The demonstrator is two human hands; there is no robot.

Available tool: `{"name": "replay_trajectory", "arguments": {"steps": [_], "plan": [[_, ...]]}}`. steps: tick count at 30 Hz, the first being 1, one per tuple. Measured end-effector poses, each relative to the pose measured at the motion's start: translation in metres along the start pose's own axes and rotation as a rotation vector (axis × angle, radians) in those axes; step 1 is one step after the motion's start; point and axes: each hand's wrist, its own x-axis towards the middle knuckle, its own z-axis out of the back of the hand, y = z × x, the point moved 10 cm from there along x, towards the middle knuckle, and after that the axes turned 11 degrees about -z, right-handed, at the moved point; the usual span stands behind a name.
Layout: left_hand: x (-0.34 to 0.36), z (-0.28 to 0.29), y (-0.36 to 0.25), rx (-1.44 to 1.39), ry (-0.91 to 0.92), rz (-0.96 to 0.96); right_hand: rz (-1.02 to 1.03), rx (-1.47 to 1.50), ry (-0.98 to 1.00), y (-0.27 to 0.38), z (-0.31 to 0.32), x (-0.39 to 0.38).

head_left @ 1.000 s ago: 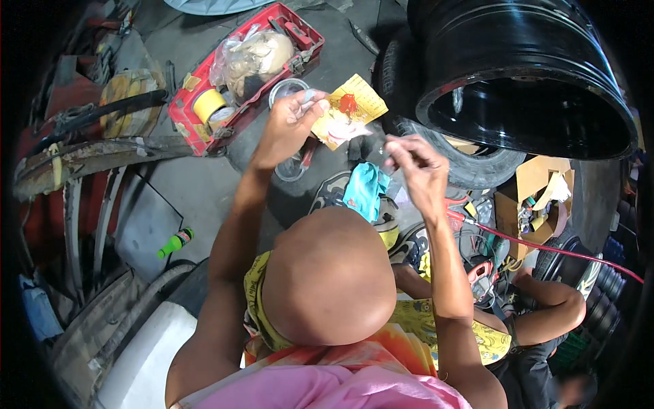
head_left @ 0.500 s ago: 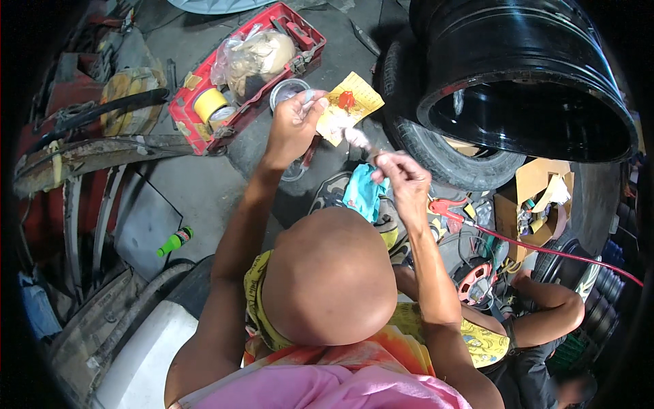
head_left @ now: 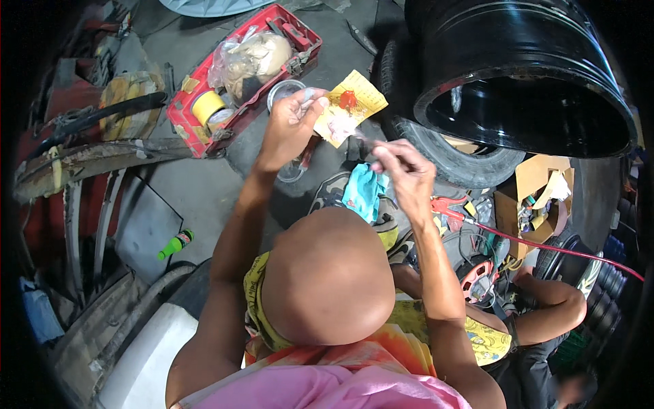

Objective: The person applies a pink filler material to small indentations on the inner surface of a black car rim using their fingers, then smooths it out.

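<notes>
My left hand (head_left: pixel 293 121) is closed on the near-left edge of a yellow card (head_left: pixel 370 95), held up in front of me. A glossy red blob (head_left: pixel 348 100) sits near the card's middle, and pinkish-white paste (head_left: pixel 339 126) is smeared toward its near corner. Between the fingers of my right hand (head_left: pixel 409 170) is a thin stick-like tool (head_left: pixel 365 141), its tip at the paste; blur hides its exact kind. Behind my left hand stands a round clear tub (head_left: pixel 285 87). Lower down, a clear round lid or dish (head_left: pixel 291 172) lies partly hidden by my wrist.
A red toolbox (head_left: pixel 178 112) holds tape and a bagged lump. Back right, a black wheel rim (head_left: pixel 518 48) stands near a tyre (head_left: pixel 463 163). A teal cloth (head_left: pixel 366 193), cardboard box (head_left: pixel 528 177), red hose (head_left: pixel 531 244) and green bottle (head_left: pixel 176 244) lie around. Another person's bent leg (head_left: pixel 548 310) shows at right.
My right hand has shifted slightly right and turned, drawing the tool's tip down to the card's near corner. The white clump on the tip now lies spread on the card.
</notes>
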Motion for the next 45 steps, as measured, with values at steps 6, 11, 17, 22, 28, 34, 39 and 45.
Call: {"name": "replay_trajectory", "arguments": {"steps": [6,11,17,22,28,34,39,45], "plan": [[-0.002,-0.011,-0.003,-0.089,0.028,0.070,-0.122,0.180,-0.031,-0.022,0.001,0.009],[-0.002,-0.017,0.002,-0.038,0.107,0.076,-0.161,0.199,0.078,-0.032,-0.018,0.012],[0.001,0.004,0.019,-0.018,0.005,0.078,-0.223,0.139,0.177,-0.039,-0.020,0.001],[-0.014,0.001,0.053,-0.296,-0.093,0.277,0.078,0.257,-0.020,0.001,-0.009,0.002],[-0.029,-0.019,0.066,-0.542,-0.101,0.460,0.474,-0.433,-0.186,0.018,-0.011,-0.019],[-0.025,0.003,0.060,-0.411,-0.115,0.347,0.399,-0.460,-0.040,0.012,0.001,-0.022],[-0.009,0.006,0.036,-0.066,-0.100,0.155,0.371,-0.389,-0.079,0.028,-0.002,-0.009],[0.000,0.000,0.009,0.061,-0.007,-0.019,0.207,-0.294,-0.091,0.014,0.020,-0.004]]}}
